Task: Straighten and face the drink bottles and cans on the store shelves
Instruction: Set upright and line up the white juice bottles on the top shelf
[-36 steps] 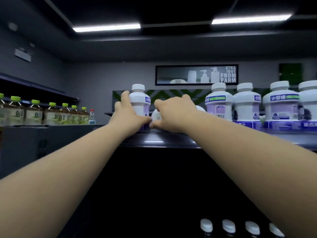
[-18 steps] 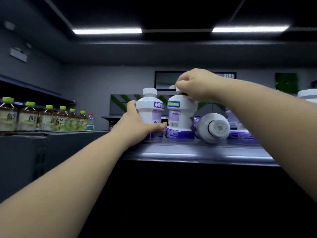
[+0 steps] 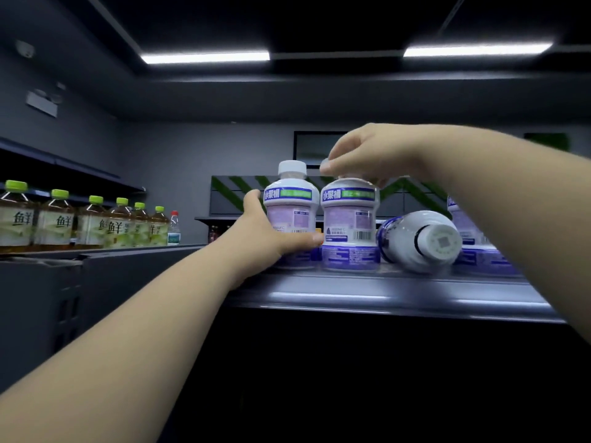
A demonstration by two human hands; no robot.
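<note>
Pinching the cap of the middle bottle [image 3: 350, 225] from above with the right hand [image 3: 367, 155], fingers curled down over it, cap mostly hidden. Gripping the left bottle [image 3: 289, 199], right against the middle bottle's left side, with the left hand [image 3: 268, 231]: wrapped round the lower body, thumb across the front, tip close to the middle bottle's base. Both upright on the shelf [image 3: 383, 289], name panels roughly frontward, barcode on the middle bottle's right half. Just right of the middle bottle: fallen bottle [image 3: 419, 241] on its side, cap end toward the camera; touching or only near, can't tell. Beyond that, partly behind the right forearm: another upright bottle [image 3: 463, 225]. Well left of the middle bottle, on a separate unit: row of green-capped tea bottles [image 3: 96, 225], upright, labels front, plus one red-capped bottle [image 3: 174, 228]. Progress, as a judgement: early on this shelf; two stood and nearly faced, fallen one not yet righted, rest of the row out of view. Versus half a second ago: same two grips, barcode then front-left on the middle bottle, now right, so likely twisted toward facing. Versus a second ago: right hand then low over a lying bottle, now up on the cap of a standing one.
</note>
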